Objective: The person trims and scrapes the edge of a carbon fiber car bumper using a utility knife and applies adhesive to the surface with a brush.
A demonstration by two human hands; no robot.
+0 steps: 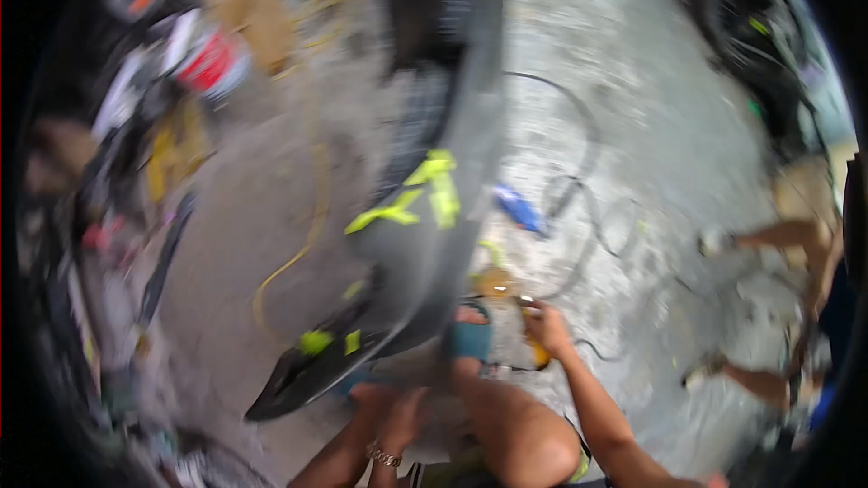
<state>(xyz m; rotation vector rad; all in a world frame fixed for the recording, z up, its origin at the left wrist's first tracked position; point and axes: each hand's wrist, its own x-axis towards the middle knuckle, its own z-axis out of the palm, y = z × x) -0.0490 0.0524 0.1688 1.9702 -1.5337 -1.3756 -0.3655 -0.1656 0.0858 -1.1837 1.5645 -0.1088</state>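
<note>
A long dark grey car bumper (pixel 434 253) stretches from the top of the head view down to a pointed end at lower left. Strips of bright yellow-green tape (pixel 442 188) are stuck on it. My right hand (pixel 550 330) is wrapped round a yellow power tool (pixel 541 352) low over the floor, right of the bumper. A round tan disc (pixel 495 283) shows at the tool's front. My left hand (pixel 405 420), with a chain bracelet (pixel 384 456) at the wrist, is beside the bumper's lower edge. Its fingers are blurred and partly hidden.
A blue object (pixel 520 209) and a looping dark cable (pixel 588 126) lie on the concrete floor. A yellow cord (pixel 291 262) runs along the left. A red and white bucket (pixel 212 63) stands among clutter. Another person's legs (pixel 782 237) are at right, below a wheel (pixel 752 23).
</note>
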